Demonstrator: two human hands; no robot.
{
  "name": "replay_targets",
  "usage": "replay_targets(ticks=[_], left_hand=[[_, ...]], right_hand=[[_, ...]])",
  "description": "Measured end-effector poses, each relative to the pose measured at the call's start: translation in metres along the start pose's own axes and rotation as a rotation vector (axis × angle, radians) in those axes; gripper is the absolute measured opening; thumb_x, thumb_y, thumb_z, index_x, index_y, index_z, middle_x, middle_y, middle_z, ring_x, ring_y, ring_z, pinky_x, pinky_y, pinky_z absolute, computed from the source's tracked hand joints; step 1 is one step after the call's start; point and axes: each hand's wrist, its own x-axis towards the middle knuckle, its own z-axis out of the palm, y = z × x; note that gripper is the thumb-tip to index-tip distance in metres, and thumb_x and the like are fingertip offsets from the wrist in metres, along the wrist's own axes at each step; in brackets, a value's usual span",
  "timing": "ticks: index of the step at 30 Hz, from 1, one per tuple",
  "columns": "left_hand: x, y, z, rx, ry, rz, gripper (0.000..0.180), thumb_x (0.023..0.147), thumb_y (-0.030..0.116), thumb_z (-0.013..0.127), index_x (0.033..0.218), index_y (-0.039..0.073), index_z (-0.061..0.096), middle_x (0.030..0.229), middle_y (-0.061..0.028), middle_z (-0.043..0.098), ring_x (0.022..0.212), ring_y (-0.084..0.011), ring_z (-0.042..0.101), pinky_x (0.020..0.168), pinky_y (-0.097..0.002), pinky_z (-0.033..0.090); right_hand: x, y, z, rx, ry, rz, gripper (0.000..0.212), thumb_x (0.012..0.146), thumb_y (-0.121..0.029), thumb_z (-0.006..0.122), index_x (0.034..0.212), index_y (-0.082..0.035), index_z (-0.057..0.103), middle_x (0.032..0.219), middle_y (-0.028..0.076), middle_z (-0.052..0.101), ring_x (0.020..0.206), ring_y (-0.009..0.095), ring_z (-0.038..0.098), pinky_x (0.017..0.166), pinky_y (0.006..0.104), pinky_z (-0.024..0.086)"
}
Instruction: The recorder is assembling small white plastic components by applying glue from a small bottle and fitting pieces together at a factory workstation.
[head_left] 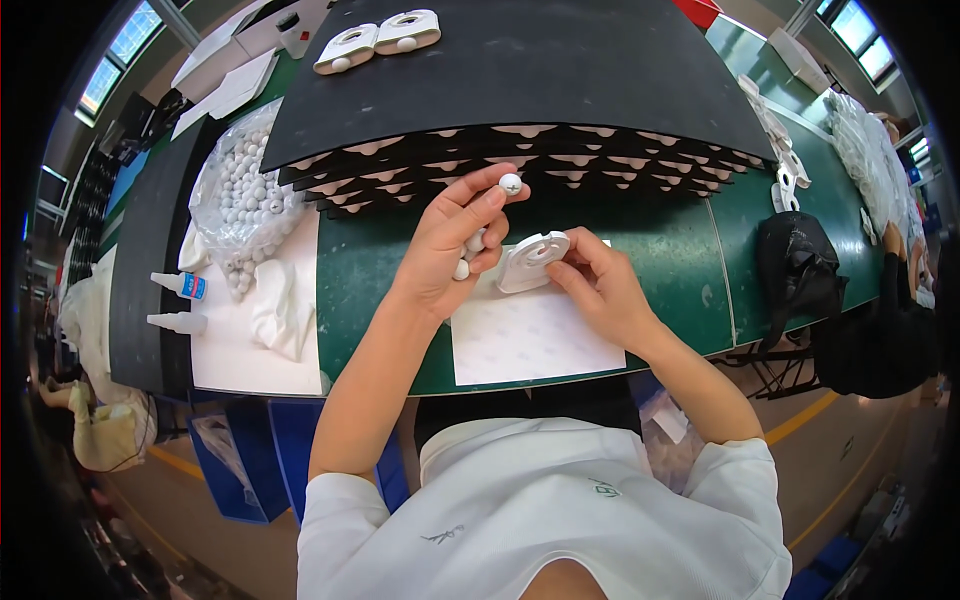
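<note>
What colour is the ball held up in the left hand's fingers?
The ball is white, with a small dark cross-shaped mark, as the head view shows.

In front of the black stack (520, 70), your left hand (445, 240) partly covers the balls (462, 269) in its palm; the white case (526, 268) hides some right hand (610, 300) fingertips. Stack's far edge: cut off. Parts (525, 130) inside: mostly hidden. Person (880, 340) right of it: blurry.

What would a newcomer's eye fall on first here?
The wide stack of black sheets dominates the top centre of the green table, white parts showing between layers. Just below, the left hand pinches a small white ball and the right hand holds a flat white piece. At left, a clear bag bulges with white balls.
</note>
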Motion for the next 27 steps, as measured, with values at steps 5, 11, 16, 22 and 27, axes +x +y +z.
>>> replay_targets(ticks=[5,11,16,22,27], left_hand=[[0.002,0.0,-0.001,-0.013,-0.01,-0.01,0.028,0.086,0.012,0.058,0.113,0.003,0.054,0.098,-0.0075,0.058,0.056,-0.0023,0.042,0.038,-0.0134,0.032],[0.002,0.001,-0.001,-0.002,0.0,-0.017,0.028,0.087,0.014,0.057,0.112,0.003,0.054,0.098,-0.0076,0.058,0.055,-0.0025,0.041,0.038,-0.0137,0.031],[0.002,0.0,-0.001,0.033,-0.009,-0.052,0.025,0.088,0.016,0.056,0.109,0.003,0.055,0.096,-0.0069,0.058,0.055,-0.0029,0.041,0.039,-0.0147,0.03],[-0.005,-0.004,0.01,0.315,0.013,-0.05,0.019,0.084,0.011,0.059,0.102,0.005,0.054,0.089,-0.0027,0.057,0.056,-0.0026,0.041,0.041,-0.015,0.029],[-0.007,-0.007,0.024,0.485,0.096,-0.022,0.031,0.075,0.005,0.068,0.105,0.005,0.06,0.072,0.0038,0.052,0.053,-0.0012,0.038,0.042,-0.0153,0.027]], right_hand=[[0.001,0.001,0.001,0.043,0.041,-0.033,0.013,0.086,-0.004,0.054,0.098,-0.001,0.051,0.083,0.004,0.059,0.075,0.009,0.055,0.068,0.0219,0.045],[-0.001,-0.006,0.003,-0.246,0.036,-0.22,0.011,0.085,-0.002,0.054,0.096,-0.002,0.052,0.078,0.003,0.057,0.066,0.009,0.051,0.062,0.0204,0.043],[-0.003,0.002,0.0,0.084,0.059,-0.056,0.013,0.087,-0.005,0.052,0.1,-0.005,0.049,0.088,0.003,0.056,0.072,0.01,0.05,0.065,0.0219,0.042],[0.003,0.002,-0.014,0.811,0.095,-0.034,0.015,0.093,-0.016,0.047,0.107,-0.011,0.048,0.101,0.005,0.055,0.088,0.013,0.05,0.075,0.0283,0.042],[0.003,0.004,-0.019,0.959,0.099,0.064,0.017,0.093,-0.018,0.045,0.108,-0.011,0.049,0.1,0.003,0.055,0.091,0.013,0.051,0.075,0.0291,0.042]])
